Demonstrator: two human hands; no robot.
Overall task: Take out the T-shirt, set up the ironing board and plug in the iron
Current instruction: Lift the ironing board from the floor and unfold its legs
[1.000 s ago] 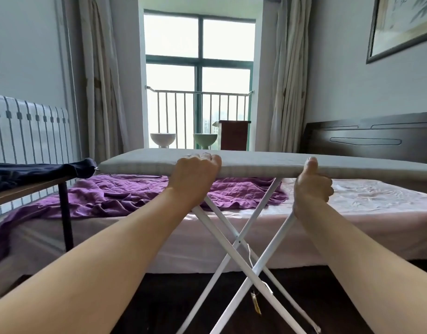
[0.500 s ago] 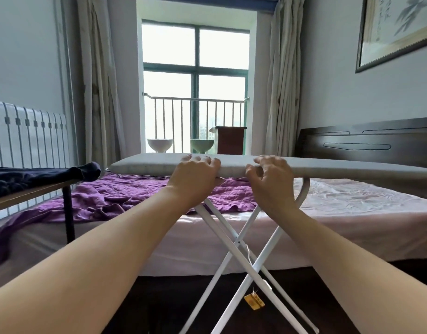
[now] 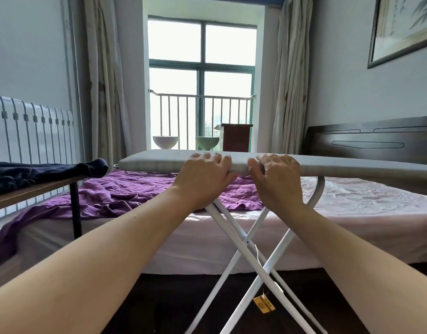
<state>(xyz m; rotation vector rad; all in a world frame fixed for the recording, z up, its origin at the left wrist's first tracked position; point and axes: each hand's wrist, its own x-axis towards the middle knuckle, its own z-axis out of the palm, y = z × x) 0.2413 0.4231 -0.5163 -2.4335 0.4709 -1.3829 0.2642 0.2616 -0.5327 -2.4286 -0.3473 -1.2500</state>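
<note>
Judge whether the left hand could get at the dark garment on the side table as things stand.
Probably yes: the left hand grips the ironing board, and nothing stands between it and the dark garment.

The ironing board (image 3: 159,160) stands open on crossed white legs (image 3: 246,242) in front of the bed (image 3: 352,213). The left hand (image 3: 203,177) and the right hand (image 3: 277,182) grip the board's near edge side by side, fingers curled over its top. A yellow tag (image 3: 264,304) hangs below the legs' crossing. Left of the board, dark cloth (image 3: 39,173) lies on a desk (image 3: 27,194).
</note>
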